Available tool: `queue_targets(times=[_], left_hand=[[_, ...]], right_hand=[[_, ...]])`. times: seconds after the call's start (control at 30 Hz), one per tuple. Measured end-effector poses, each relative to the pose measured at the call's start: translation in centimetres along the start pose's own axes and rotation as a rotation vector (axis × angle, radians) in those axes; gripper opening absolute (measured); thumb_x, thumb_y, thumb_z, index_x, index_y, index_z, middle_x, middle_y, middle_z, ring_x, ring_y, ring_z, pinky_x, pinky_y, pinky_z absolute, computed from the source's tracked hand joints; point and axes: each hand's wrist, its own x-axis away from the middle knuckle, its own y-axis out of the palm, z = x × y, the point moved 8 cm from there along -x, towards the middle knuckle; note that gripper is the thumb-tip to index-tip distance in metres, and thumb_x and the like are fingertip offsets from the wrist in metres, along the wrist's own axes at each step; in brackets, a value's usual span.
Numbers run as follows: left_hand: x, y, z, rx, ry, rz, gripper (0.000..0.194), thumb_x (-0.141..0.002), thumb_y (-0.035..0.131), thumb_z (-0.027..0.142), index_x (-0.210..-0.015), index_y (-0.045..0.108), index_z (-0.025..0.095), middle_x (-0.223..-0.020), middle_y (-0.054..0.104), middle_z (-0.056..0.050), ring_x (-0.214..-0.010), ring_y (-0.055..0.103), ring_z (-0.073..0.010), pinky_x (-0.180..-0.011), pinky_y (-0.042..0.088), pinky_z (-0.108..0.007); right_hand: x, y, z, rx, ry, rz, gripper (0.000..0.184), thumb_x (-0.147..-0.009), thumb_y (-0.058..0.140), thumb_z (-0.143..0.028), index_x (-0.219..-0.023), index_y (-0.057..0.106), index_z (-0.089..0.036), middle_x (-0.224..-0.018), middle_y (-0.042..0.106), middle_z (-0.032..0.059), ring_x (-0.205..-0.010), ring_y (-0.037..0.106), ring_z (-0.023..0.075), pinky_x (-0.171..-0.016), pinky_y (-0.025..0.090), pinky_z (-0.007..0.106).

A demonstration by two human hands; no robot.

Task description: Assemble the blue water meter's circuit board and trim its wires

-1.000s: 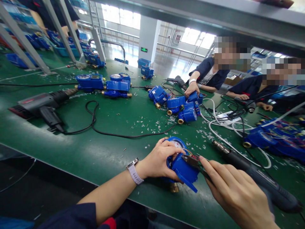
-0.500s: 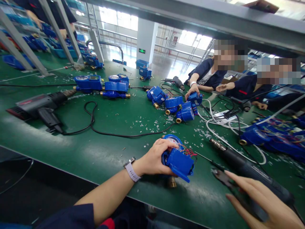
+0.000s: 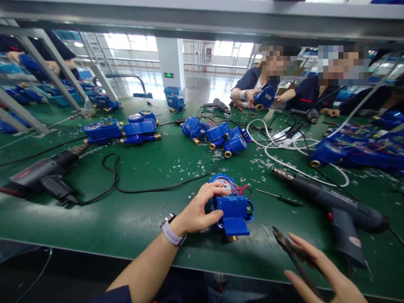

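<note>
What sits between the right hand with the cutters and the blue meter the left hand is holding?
Nothing visible. Only bare green table with small white scraps lies between the right hand, holding the cutters, and the blue meter gripped by the left hand. The thin screwdriver and heat gun lie farther back, off that line.

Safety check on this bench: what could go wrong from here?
1. Thin red wires stick out of the blue plastic water meter beside the left hand; they could snag or tear.
2. The right hand holds dark pointed pliers aimed at the meter; a slip might nick it.
</note>
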Motion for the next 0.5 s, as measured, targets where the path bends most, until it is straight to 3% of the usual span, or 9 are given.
queue_targets(times=[0.17,0.4,0.5], left_hand=[[0.5,-0.1,0.4,-0.048,0.017,0.082,0.041,-0.083,0.061,0.020,-0.123,0.054,0.022,-0.130,0.062,-0.011,-0.129,0.052,-0.0277,-0.115,0.035,-0.052],[0.5,0.1,0.6,-0.087,0.007,0.143,0.042,-0.084,0.058,0.020,-0.124,0.049,0.023,-0.118,0.062,-0.009,-0.110,0.061,-0.0222,-0.111,0.042,-0.047],[0.3,0.2,0.2,-0.020,-0.038,0.165,0.039,-0.083,0.061,0.021,-0.119,0.046,0.022,-0.127,0.056,-0.011,-0.120,0.057,-0.0240,-0.104,0.048,-0.043]], right_hand=[[0.4,1.6,-1.2,-0.138,0.048,0.001,0.036,-0.095,0.060,-0.042,-0.125,0.059,-0.024,-0.112,0.070,0.0048,-0.093,0.071,0.0238,-0.076,0.061,0.028],[0.3,1.7,-1.1,-0.173,0.131,0.066,0.034,-0.095,0.059,-0.042,-0.123,0.060,-0.023,-0.113,0.070,0.0060,-0.095,0.070,0.0254,-0.076,0.061,0.031],[-0.2,1.5,-1.8,-0.153,0.134,0.105,0.035,-0.096,0.057,-0.044,-0.124,0.059,-0.023,-0.113,0.069,0.0069,-0.095,0.070,0.0253,-0.077,0.060,0.032]])
